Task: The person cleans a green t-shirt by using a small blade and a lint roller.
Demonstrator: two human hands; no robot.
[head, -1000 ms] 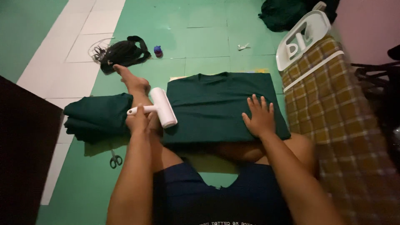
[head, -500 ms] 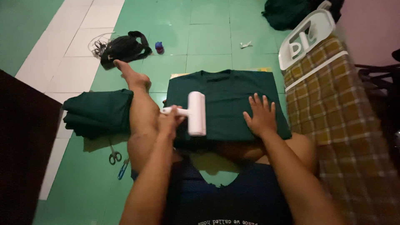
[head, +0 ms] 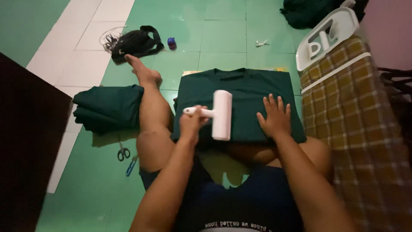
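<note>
Left hand [head: 192,123] grips white cylindrical lint roller [head: 221,114] on smooth folded green shirt [head: 244,92].

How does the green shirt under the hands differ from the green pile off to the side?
The shirt lies spread flat in one neat folded layer; the pile is a thicker stack of folded cloth. The shirt is in front of the person, with the right hand pressed flat on it and the left hand holding a white lint roller on it; the pile sits untouched beyond the outstretched leg. Both are the same dark green.
</note>
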